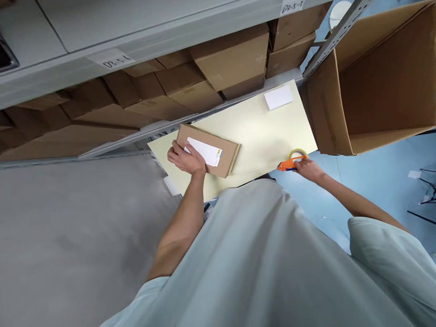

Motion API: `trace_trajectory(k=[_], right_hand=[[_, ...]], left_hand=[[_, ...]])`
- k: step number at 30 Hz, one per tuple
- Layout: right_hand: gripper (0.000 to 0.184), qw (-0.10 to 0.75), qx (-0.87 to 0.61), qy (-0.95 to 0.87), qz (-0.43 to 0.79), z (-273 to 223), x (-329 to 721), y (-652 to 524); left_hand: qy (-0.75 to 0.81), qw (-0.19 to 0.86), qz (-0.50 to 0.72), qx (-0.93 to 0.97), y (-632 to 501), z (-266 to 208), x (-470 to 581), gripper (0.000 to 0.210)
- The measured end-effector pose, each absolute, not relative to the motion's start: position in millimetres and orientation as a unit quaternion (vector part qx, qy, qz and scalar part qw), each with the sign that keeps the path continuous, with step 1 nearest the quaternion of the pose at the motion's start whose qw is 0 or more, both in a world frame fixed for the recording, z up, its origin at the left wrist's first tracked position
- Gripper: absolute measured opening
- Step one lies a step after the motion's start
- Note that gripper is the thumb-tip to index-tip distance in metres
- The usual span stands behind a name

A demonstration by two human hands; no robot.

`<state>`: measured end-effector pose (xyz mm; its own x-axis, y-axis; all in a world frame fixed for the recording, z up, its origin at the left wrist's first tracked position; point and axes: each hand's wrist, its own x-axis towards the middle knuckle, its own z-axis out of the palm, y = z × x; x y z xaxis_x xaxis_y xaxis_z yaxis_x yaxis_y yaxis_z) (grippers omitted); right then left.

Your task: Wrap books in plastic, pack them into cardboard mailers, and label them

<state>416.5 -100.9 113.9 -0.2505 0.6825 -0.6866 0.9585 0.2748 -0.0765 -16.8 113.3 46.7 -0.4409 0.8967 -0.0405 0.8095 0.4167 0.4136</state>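
My left hand [186, 157] grips the left end of a small brown cardboard box [223, 170], its fingers curled over the edge. A white label [208, 152] lies on the top of this box, partly under the thumb. In my right hand [308, 168] is an orange tape dispenser [288, 164] with a roll of yellowish tape [297, 153], held at the near right edge of a pale yellow board [251, 121]. The box rests on that board. Farther back on the board sits a stack of white labels or paper [279, 97].
Shelving with a grey beam [165, 35] runs along the far side, packed with cardboard boxes [232, 54]. A large cardboard box [388, 83], its top open, stands at the right beside a metal upright [335, 39]. Thin black legs [435, 190] show at the far right.
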Motion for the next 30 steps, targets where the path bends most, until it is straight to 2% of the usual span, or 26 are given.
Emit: trace_trajectory(k=[6, 10, 15, 22, 26, 30], right_hand=[[0.036, 0.256, 0.526, 0.789, -0.189, 108, 447, -46], [0.040, 0.234, 0.528, 0.796, -0.183, 82, 401, 21], [0.038, 0.247, 0.476, 0.825, -0.177, 63, 327, 67], [0.051, 0.226, 0.417, 0.864, -0.166, 66, 274, 58], [0.060, 0.206, 0.388, 0.877, -0.193, 65, 236, 35], [0.058, 0.179, 0.396, 0.869, -0.235, 61, 190, 7]], left_hand=[[0.760, 0.160, 0.193, 0.600, 112, 47, -18, 0.061], [0.676, 0.176, 0.174, 0.694, 113, 48, -14, 0.063], [0.618, 0.231, 0.136, 0.739, 115, 52, -13, 0.063], [0.627, 0.238, 0.088, 0.737, 122, 68, -15, 0.055], [0.622, 0.250, 0.063, 0.739, 109, 70, 3, 0.062], [0.598, 0.248, 0.054, 0.760, 84, 69, 23, 0.069]])
